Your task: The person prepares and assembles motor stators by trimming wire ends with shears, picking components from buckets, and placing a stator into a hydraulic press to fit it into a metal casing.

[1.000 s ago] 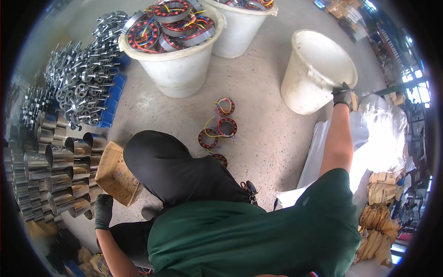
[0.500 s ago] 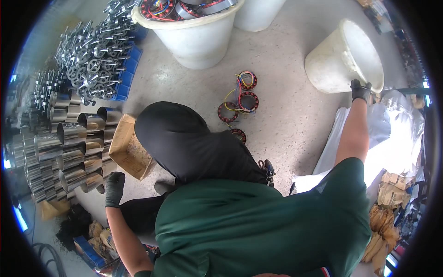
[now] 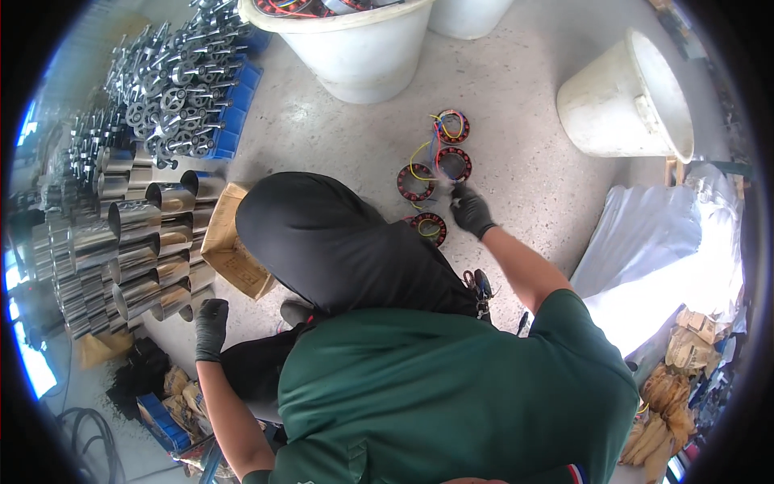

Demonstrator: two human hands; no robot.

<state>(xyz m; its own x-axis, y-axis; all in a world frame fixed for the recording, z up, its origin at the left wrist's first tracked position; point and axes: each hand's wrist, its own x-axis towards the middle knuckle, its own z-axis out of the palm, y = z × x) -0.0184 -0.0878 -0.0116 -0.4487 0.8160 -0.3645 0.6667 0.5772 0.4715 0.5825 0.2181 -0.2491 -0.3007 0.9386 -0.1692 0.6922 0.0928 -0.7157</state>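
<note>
Several motor stators with red-and-black windings and coloured wires lie on the floor in front of me: a far stator (image 3: pixel 453 127), a middle stator (image 3: pixel 466 165), a left stator (image 3: pixel 401 184) and a near stator (image 3: pixel 440 230). Beside the middle one is my right hand (image 3: pixel 472 211) in a dark glove; its fingers are blurred, and whether they touch that stator is unclear. My left hand (image 3: pixel 211 329), also gloved, is closed beside my left leg, near the metal cylinders (image 3: pixel 137 226), with nothing visible in it.
A white tub (image 3: pixel 355 60) with more stators stands ahead, another white tub (image 3: pixel 472 14) behind it. At right a white bucket (image 3: pixel 601 105) leans over near white sheeting (image 3: pixel 653 242). Left are a cardboard box (image 3: pixel 234 254), a blue bin (image 3: pixel 239 109) and stacked metal parts (image 3: pixel 177 89).
My right hand has left the rim of the white bucket and come down and left to the stators. My left hand stays closed by my leg. The view has shifted slightly.
</note>
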